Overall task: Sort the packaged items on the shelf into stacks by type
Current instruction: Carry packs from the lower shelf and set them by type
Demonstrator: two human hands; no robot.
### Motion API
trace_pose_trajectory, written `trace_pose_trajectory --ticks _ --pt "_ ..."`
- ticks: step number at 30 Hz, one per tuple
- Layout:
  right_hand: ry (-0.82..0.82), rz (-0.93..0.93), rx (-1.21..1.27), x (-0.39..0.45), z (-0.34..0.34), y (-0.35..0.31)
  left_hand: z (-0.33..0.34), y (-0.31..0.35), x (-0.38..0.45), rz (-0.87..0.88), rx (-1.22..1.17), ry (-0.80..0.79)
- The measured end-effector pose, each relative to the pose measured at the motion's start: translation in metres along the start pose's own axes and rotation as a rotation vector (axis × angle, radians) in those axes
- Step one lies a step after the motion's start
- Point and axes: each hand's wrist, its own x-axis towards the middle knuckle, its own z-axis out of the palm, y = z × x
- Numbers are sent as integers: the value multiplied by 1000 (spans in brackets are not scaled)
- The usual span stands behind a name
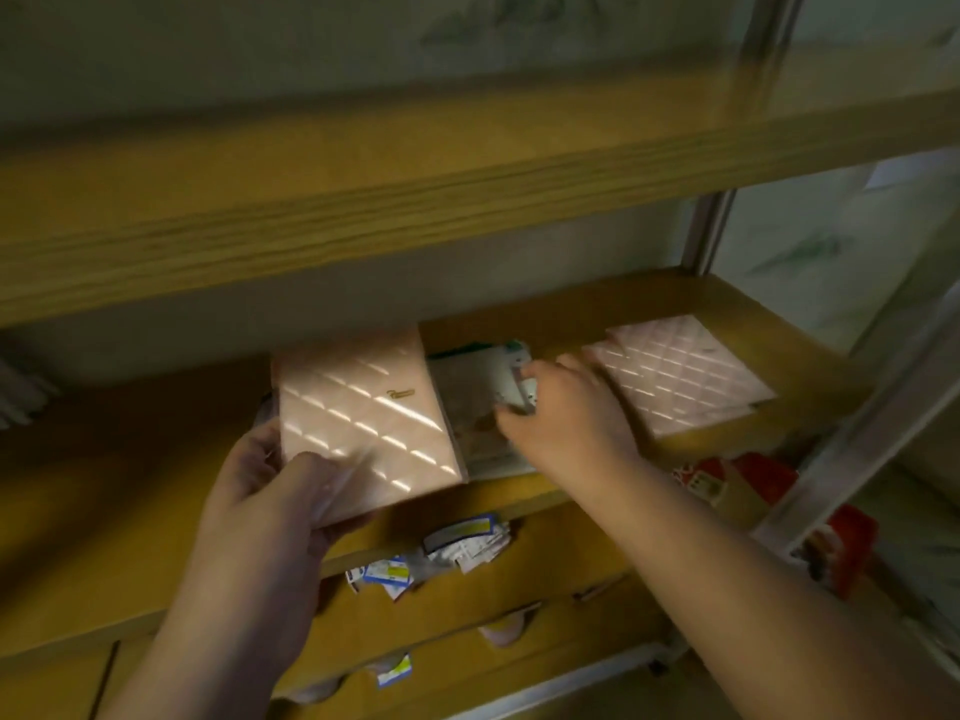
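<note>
My left hand point(270, 491) grips the near corner of a pink quilted package point(363, 418), held tilted above the wooden shelf point(130, 485). To its right lies a pile of pale and green packets point(467, 397). My right hand point(561, 413) rests on that pile, fingers curled over a small white packet point(514, 379). Further right, a stack of pink quilted packages point(680, 371) lies flat on the shelf.
An upper shelf board point(415, 189) overhangs the working shelf. Below, loose blue-and-white packets point(447, 553) and red packages point(737, 485) sit on a lower level. A metal upright point(852, 444) frames the right side. White items point(21, 392) sit at the far left.
</note>
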Motion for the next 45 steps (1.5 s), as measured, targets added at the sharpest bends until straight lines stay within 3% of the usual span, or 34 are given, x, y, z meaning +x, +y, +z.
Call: trace_pose_trajectory --ticks 10,18,25,32,38,45 --pt "1 -154 36 -14 -69 74 77 -24 -6 -13 -15 -72" --pt "-22 -49 -92 -34 -127 167 195 -65 6 -148 18 -230" --pt "29 -54 -73 -47 -148 199 267 -88 22 -155 300 -234" --pt "-18 -73 -40 -44 -148 199 273 -91 20 -9 887 -291" --pt "-15 -106 33 -30 -129 179 251 -72 0 315 1038 -368" --pt "-55 -254 101 -17 -92 111 166 -42 -14 602 1288 -253"
